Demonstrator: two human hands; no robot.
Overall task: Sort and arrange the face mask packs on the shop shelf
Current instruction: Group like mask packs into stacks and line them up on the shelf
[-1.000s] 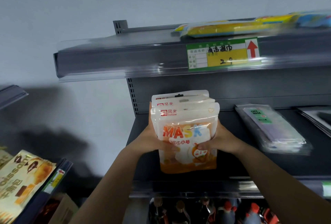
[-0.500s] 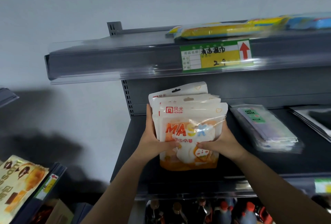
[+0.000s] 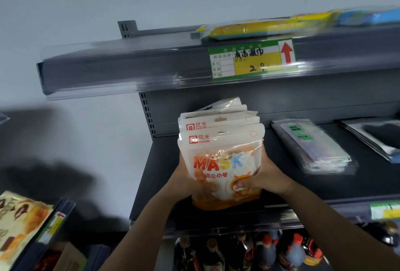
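Over the last second I have squared the fanned stack of orange-and-white MASK packs (image 3: 220,153) upright above the grey shelf (image 3: 368,186), left hand (image 3: 184,181) and right hand (image 3: 267,176) fingers clamped on its sides, so it is ready to set down left of the lilac face mask packs (image 3: 313,147).

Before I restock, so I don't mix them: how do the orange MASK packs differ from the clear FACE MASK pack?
The orange MASK packs are held upright in both hands; the FACE MASK pack lies flat on the shelf. The former are white-orange, the latter clear with a green label.
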